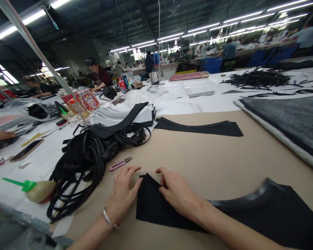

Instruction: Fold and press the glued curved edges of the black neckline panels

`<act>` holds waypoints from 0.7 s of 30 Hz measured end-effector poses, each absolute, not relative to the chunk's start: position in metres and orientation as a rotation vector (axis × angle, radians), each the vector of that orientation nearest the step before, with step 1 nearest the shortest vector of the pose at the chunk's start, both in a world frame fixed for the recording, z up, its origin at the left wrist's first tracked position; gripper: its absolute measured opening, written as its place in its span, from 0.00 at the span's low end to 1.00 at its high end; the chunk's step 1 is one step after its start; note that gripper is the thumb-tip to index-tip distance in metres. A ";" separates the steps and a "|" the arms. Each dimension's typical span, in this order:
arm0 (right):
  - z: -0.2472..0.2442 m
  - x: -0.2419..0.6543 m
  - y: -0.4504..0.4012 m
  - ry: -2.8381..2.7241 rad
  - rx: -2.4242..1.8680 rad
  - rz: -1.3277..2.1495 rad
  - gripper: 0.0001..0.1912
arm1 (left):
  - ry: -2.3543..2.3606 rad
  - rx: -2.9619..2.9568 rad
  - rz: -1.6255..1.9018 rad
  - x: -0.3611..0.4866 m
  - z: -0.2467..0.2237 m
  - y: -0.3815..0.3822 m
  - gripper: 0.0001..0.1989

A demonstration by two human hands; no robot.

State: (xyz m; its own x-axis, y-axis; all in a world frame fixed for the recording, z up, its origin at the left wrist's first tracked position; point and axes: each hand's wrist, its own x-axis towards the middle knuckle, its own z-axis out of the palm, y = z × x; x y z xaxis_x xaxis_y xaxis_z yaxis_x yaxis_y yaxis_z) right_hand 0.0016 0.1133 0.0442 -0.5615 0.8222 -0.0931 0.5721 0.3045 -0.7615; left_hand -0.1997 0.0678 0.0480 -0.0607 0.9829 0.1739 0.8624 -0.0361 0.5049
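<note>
A large black fabric piece [156, 205] with a curved edge lies flat before me, its narrow end between my hands. A shiny dark strip [246, 199] runs along the curve. My left hand [123, 189] is at the left corner, thumb tip touching the edge, fingers apart. Across the fabric reaches my right hand [178, 191], its thumb by the upper edge and its index finger lifted away from the thumb. Neither hand visibly grips anything. My right forearm covers part of the piece. Pink-handled thread snips [120, 164] lie beyond my left hand.
Black strips [94, 156] are heaped at left, beside a green-tipped glue bottle [39, 191]. Another curved black piece [200, 127] lies farther back on the tan tabletop [198, 152]. Grey fabric [289, 121] is stacked at right. A person's hand [0, 136] shows at far left.
</note>
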 end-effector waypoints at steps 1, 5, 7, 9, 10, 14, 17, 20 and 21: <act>0.044 0.003 0.115 -2.198 -1.207 1.222 0.25 | 1.997 1.804 0.782 -0.200 0.049 0.068 0.20; 0.043 0.016 0.121 -1.874 -0.863 1.626 0.22 | 1.685 1.178 0.866 -0.192 0.065 0.064 0.36; 0.044 0.023 0.120 -1.754 -0.741 1.764 0.21 | 1.430 0.970 0.879 -0.181 0.077 0.059 0.30; 0.047 0.029 0.117 -1.696 -0.696 1.831 0.18 | 1.284 0.853 0.876 -0.170 0.087 0.053 0.21; 0.048 0.031 0.114 -1.687 -0.690 1.839 0.17 | 1.272 0.817 0.883 -0.165 0.091 0.051 0.18; 0.055 0.036 0.105 -1.724 -0.689 1.749 0.11 | 1.328 0.786 0.907 -0.154 0.101 0.043 0.14; 0.061 0.039 0.100 -1.803 -0.691 1.645 0.10 | 1.385 0.827 0.900 -0.151 0.107 0.037 0.13; 0.071 0.043 0.094 -1.892 -0.708 1.541 0.09 | 1.463 0.852 0.909 -0.146 0.113 0.032 0.13; 0.075 0.045 0.092 -1.927 -0.725 1.494 0.09 | 1.484 0.859 0.913 -0.144 0.116 0.031 0.13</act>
State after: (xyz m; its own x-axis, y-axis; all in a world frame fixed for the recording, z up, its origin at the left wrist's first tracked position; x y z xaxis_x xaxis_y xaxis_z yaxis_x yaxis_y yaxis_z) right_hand 0.0448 0.0920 0.0752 -0.6785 0.7247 0.1202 0.0641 0.2214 -0.9731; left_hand -0.1439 0.0307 0.1157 -0.0967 0.8985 -0.4282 0.0226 0.4321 0.9015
